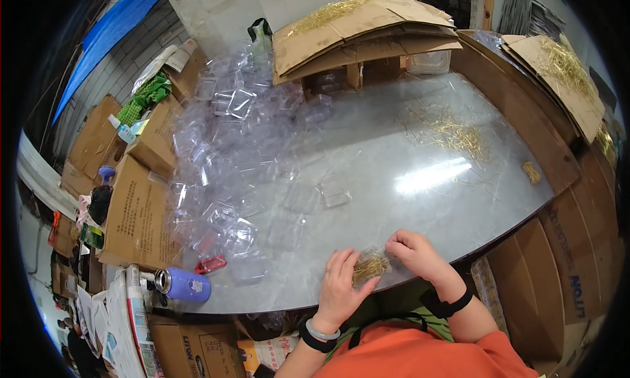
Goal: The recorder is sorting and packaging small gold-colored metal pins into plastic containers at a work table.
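At the table's near edge, a small clear plastic box [371, 270] holds a bunch of thin gold strands. My left hand [339, 283] grips it from the left, thumb on the near side and fingers over the far side. By the box's right end, my right hand [418, 254] is closed with thumb and forefinger pinched together. What the pinch holds, if anything, is too small to make out. Farther off on the right lies a loose scatter of gold strands [459, 136]. A small bundle of gold strands [531, 172] sits near the right edge.
A large heap of clear plastic boxes [230, 135] covers the table's left side. A red tool [210, 264] and a purple bottle [187, 285] lie at the near left. Cardboard sheets [367, 30] bearing gold strands stand at the back. Cardboard boxes [141, 214] line the left.
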`<move>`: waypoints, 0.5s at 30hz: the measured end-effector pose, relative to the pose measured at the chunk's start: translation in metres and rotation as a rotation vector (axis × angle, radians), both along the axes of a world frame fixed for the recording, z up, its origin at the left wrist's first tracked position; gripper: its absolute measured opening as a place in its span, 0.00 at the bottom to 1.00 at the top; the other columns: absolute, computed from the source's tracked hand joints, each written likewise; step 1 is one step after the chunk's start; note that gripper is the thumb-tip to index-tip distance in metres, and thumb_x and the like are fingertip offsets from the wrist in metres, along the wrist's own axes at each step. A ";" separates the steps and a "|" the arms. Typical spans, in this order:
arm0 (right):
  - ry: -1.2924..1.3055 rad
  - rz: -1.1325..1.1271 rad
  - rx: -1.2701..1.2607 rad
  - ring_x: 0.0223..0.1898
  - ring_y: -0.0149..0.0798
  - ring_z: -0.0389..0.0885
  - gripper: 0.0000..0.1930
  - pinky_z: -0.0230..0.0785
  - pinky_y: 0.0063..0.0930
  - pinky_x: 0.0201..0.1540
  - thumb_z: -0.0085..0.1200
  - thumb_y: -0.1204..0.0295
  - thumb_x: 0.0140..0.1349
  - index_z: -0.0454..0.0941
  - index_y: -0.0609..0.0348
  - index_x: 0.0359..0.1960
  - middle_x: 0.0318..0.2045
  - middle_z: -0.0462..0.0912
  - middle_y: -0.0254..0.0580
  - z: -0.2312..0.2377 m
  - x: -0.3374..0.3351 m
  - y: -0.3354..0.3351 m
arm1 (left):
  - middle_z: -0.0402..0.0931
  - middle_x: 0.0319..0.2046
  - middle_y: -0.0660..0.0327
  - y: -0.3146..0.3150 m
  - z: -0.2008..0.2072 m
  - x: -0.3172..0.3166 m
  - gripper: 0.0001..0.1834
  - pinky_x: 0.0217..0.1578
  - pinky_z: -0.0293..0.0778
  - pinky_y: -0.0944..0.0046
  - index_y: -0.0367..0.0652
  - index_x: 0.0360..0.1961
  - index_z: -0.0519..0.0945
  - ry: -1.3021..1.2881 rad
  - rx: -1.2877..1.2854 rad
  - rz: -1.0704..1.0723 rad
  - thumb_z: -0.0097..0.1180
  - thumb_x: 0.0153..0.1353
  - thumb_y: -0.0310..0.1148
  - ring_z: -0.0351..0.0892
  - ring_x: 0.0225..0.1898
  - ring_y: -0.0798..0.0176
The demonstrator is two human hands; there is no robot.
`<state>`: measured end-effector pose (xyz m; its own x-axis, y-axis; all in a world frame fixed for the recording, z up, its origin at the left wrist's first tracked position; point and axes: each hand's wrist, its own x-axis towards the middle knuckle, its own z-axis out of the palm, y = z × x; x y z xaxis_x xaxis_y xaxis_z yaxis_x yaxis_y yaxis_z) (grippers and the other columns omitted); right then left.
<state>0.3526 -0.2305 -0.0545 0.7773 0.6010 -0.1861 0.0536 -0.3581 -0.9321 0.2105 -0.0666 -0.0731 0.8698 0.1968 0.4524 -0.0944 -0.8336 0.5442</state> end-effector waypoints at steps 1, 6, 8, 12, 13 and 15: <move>-0.007 0.032 -0.025 0.34 0.53 0.83 0.08 0.75 0.39 0.38 0.60 0.69 0.66 0.84 0.62 0.38 0.31 0.84 0.51 0.007 -0.001 0.001 | 0.74 0.59 0.48 0.000 -0.001 0.000 0.34 0.62 0.70 0.45 0.34 0.58 0.76 0.002 -0.006 0.007 0.75 0.53 0.40 0.71 0.61 0.39; -0.459 0.001 0.065 0.33 0.50 0.84 0.07 0.75 0.38 0.38 0.59 0.72 0.67 0.85 0.62 0.39 0.32 0.84 0.50 0.005 -0.023 0.013 | 0.74 0.59 0.50 -0.001 -0.004 0.002 0.35 0.62 0.70 0.46 0.36 0.58 0.76 -0.010 -0.029 0.019 0.77 0.50 0.39 0.71 0.61 0.41; -0.400 -0.163 0.111 0.32 0.50 0.84 0.06 0.75 0.38 0.36 0.60 0.72 0.66 0.85 0.61 0.39 0.32 0.84 0.50 0.002 -0.028 0.009 | 0.74 0.59 0.50 -0.001 -0.002 0.001 0.36 0.63 0.70 0.46 0.36 0.58 0.76 -0.011 -0.023 0.025 0.77 0.50 0.39 0.71 0.61 0.41; -0.466 -0.077 -0.005 0.29 0.50 0.83 0.06 0.75 0.38 0.32 0.62 0.73 0.63 0.83 0.59 0.40 0.31 0.83 0.47 0.006 -0.036 -0.010 | 0.75 0.59 0.50 -0.001 -0.002 0.000 0.36 0.64 0.69 0.46 0.36 0.58 0.76 -0.008 -0.010 0.034 0.77 0.50 0.38 0.71 0.61 0.41; -0.522 -0.088 0.008 0.29 0.49 0.83 0.05 0.75 0.38 0.31 0.62 0.74 0.63 0.83 0.58 0.39 0.31 0.83 0.46 0.003 -0.039 -0.011 | 0.75 0.59 0.49 -0.002 -0.002 0.001 0.36 0.64 0.69 0.45 0.36 0.58 0.76 -0.004 -0.012 0.024 0.77 0.50 0.38 0.71 0.61 0.41; -0.633 -0.109 0.032 0.27 0.48 0.83 0.05 0.75 0.38 0.29 0.63 0.74 0.61 0.82 0.57 0.38 0.29 0.82 0.45 -0.002 -0.045 -0.009 | 0.74 0.58 0.49 -0.002 -0.001 0.003 0.36 0.65 0.68 0.44 0.36 0.58 0.76 0.004 -0.016 0.006 0.77 0.50 0.38 0.71 0.61 0.41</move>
